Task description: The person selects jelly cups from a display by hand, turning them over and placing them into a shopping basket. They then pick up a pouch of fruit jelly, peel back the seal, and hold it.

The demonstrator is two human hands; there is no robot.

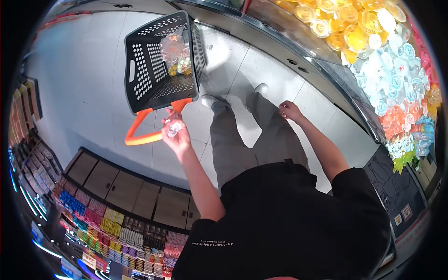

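My left hand is turned palm up, its fingers curled round a small clear cup-like piece that catches the light. It is right at the orange handle of a dark grey shopping basket, and the handle overlaps the fingers in this view. Inside the basket lie clear plastic bags with small colourful items in them. Beside my right thigh hangs my right hand, fingers loosely curled, with nothing visible in it.
At the upper right a display bin holds heaps of yellow jelly cups, pale blue cups and orange packs. Lower left, shelves of colourful packets stand above wooden cabinets. Grey floor tiles run between them.
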